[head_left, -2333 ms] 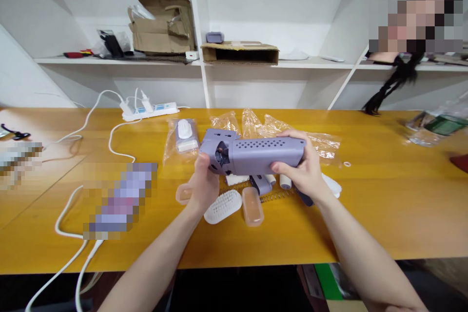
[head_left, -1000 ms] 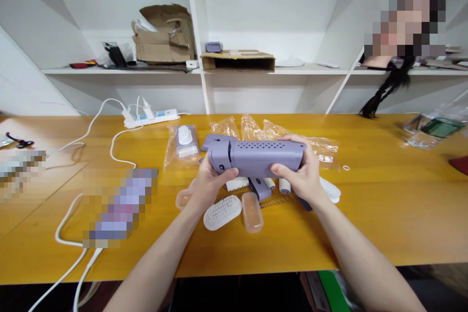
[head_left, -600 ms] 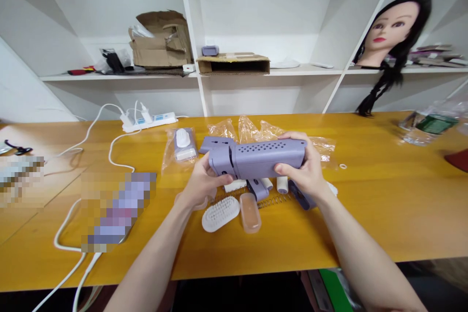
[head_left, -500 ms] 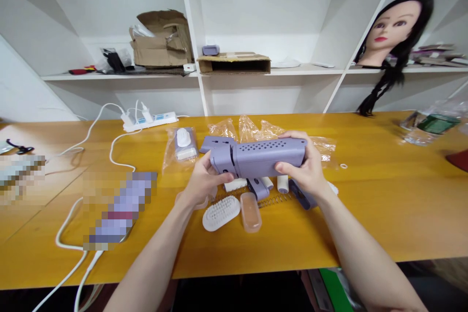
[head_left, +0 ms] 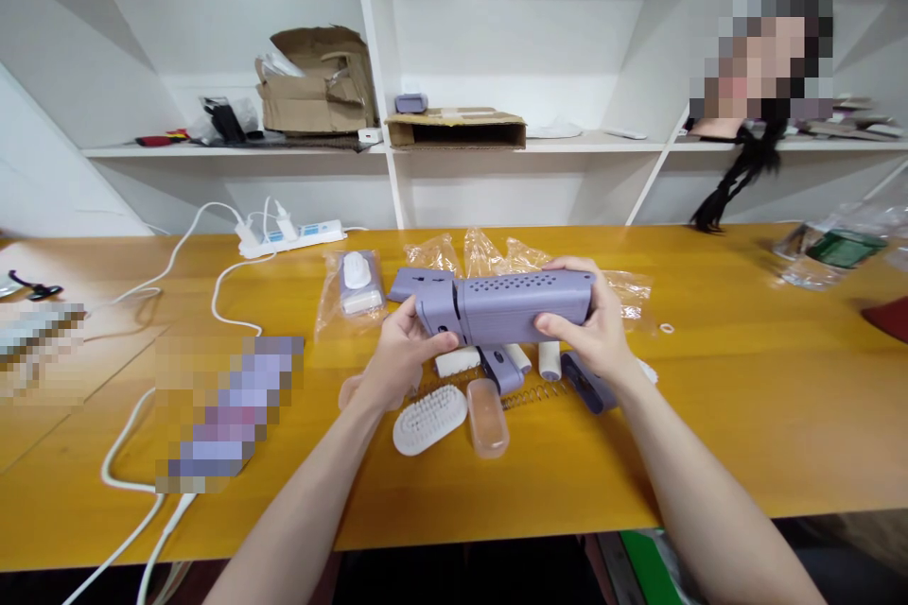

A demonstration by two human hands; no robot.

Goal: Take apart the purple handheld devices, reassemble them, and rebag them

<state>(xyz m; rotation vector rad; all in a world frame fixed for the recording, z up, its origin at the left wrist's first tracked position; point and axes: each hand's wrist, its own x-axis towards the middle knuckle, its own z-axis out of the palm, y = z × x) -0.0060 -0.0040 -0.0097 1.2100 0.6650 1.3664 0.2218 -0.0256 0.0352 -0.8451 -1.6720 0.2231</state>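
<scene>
Both hands hold a lavender plastic housing (head_left: pixel 525 310) up over the table, roughly level. Rows of small holes run along its top. My left hand (head_left: pixel 404 350) grips the short end section (head_left: pixel 441 310), thumb on the near side. A dark gap shows between that section and the long body. Around the right end of the body, my right hand (head_left: pixel 592 321) is closed, thumb on the front. Just beyond my left hand is a lavender piece with small dark slots (head_left: pixel 422 282); I cannot tell whether it joins the housing.
Below lie a white bristled oval head (head_left: pixel 429 420), a clear plastic cover (head_left: pixel 487 418), coil springs (head_left: pixel 533 394), white cylinders (head_left: pixel 549 361) and lavender parts (head_left: pixel 592 383). A bagged device (head_left: pixel 360 284), power strip (head_left: pixel 305 237) and cables are left; a bottle (head_left: pixel 827 250) stands right.
The housing's left end has shifted slightly right along with my left hand. My right hand keeps its hold. The whole view has moved a little.
</scene>
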